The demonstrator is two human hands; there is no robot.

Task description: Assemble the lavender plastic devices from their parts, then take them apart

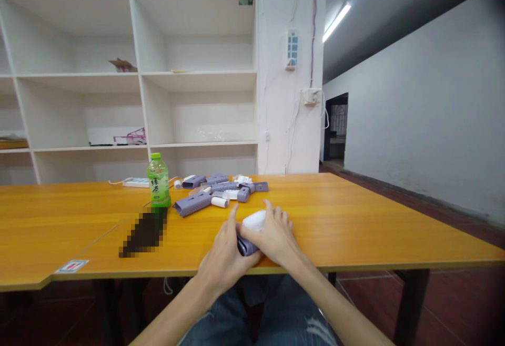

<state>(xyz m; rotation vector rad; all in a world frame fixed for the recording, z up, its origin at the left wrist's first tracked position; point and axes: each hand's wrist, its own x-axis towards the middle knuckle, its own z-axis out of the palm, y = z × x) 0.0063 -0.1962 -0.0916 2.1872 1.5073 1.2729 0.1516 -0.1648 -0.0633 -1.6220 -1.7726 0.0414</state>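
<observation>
White shelving unit (pixel 134 72) fills the back wall, mostly bare cubbies, a pink frame-like item (pixel 132 136) in one lower cubby and a brownish scrap (pixel 123 65) one level up. White pillar (pixel 290 72) beside it carries a power strip (pixel 292 49) and hanging cables. Long orange wooden table (pixel 374 220) spans the view, front edge near the person's lap, jeans (pixel 268 314) visible below. Pixelated dark patch (pixel 144 233) lies on the table left of the hands. Green tea bottle (pixel 158 180) stands upright, cap on, just behind that patch. Right of the bottle, a loose pile of purple and white plastic parts (pixel 221 191), several touching, with a white power strip (pixel 136 182) behind the bottle. Small red-and-white sticker (pixel 71 266) near the table's front left edge. Both hands meet at the front edge of the table, centre of view: left hand (pixel 223 256) curled around the lower purple end of a purple and white device (pixel 252 230), thumb pointing up; right hand (pixel 276 235) lies over the white top, fingers closed down on it. Device rests on the table, well apart from the parts pile, mostly covered by the hands.
</observation>
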